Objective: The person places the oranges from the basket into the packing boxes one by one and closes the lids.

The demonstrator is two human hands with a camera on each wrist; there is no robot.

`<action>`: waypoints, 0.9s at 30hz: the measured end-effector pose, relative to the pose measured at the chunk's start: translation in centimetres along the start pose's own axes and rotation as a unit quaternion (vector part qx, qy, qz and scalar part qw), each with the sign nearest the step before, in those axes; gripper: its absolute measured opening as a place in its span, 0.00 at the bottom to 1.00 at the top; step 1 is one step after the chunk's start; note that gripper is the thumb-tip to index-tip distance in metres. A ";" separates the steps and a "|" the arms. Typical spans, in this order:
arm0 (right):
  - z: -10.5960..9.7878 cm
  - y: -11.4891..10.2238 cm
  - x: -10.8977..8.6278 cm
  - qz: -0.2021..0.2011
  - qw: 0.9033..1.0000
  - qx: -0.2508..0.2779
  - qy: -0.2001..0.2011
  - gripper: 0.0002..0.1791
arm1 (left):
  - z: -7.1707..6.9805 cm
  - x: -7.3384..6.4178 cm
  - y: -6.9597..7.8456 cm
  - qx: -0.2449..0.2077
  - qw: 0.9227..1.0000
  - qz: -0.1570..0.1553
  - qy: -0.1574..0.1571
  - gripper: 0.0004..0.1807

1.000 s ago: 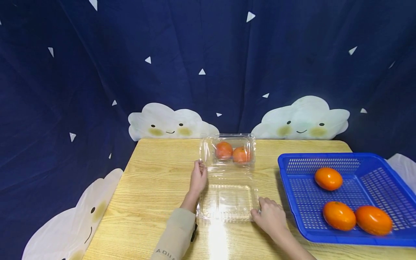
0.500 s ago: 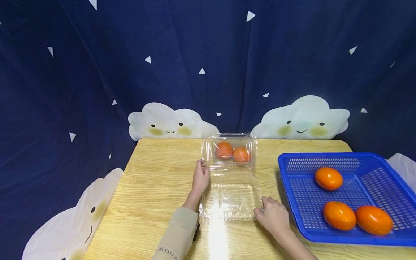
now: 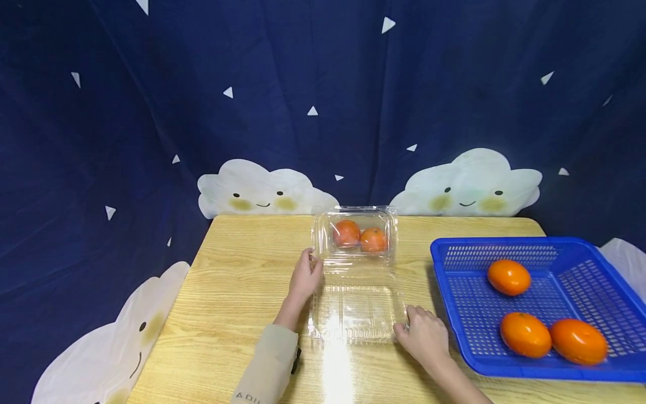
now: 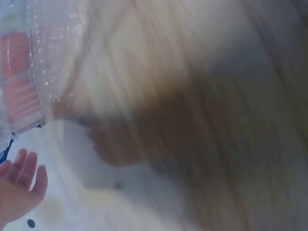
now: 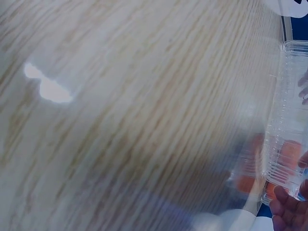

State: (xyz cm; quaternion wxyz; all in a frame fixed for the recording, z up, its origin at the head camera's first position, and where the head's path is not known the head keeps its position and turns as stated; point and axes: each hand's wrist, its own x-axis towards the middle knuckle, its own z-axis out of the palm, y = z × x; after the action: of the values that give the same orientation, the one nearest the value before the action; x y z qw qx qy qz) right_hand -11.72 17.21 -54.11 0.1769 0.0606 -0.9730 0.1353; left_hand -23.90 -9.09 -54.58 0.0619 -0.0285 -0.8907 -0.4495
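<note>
A clear plastic clamshell box [image 3: 355, 314] lies opened out on the wooden table in the head view. Its far half holds two round orange fruits [image 3: 347, 233], which show through the plastic. Beside the box's left edge, near the fold, is my left hand [image 3: 305, 279]; the left wrist view has its fingers [image 4: 29, 168] loosely extended, a little apart from the plastic. My right hand [image 3: 424, 336] holds the right edge of the near half, thumb towards the box. Part of this hand is cut off in the right wrist view, where the box [image 5: 293, 96] shows along the right side.
A blue plastic basket [image 3: 504, 371] stands on the right of the table [image 3: 237, 280], with three glossy orange fruits [image 3: 526, 335] inside. Behind the table hangs a dark blue curtain [image 3: 282, 73] with white clouds and triangles.
The box and both hands shifted slightly right at first. Since then my left hand has drawn back a little to the left, while my right hand stays at the box's edge.
</note>
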 end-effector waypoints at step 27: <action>0.1 0.1 0.0 -0.004 1.000 0.004 0.010 0.13 | -2.5 -8.3 0.6 0.351 0.931 0.091 -0.036 0.23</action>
State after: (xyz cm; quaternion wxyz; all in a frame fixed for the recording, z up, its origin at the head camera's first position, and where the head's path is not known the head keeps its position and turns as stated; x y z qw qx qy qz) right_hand -11.75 17.25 -54.20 0.1872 0.0642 -0.9703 0.1388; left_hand -15.40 -10.68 -53.81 0.0764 -0.1018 -0.9869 -0.0993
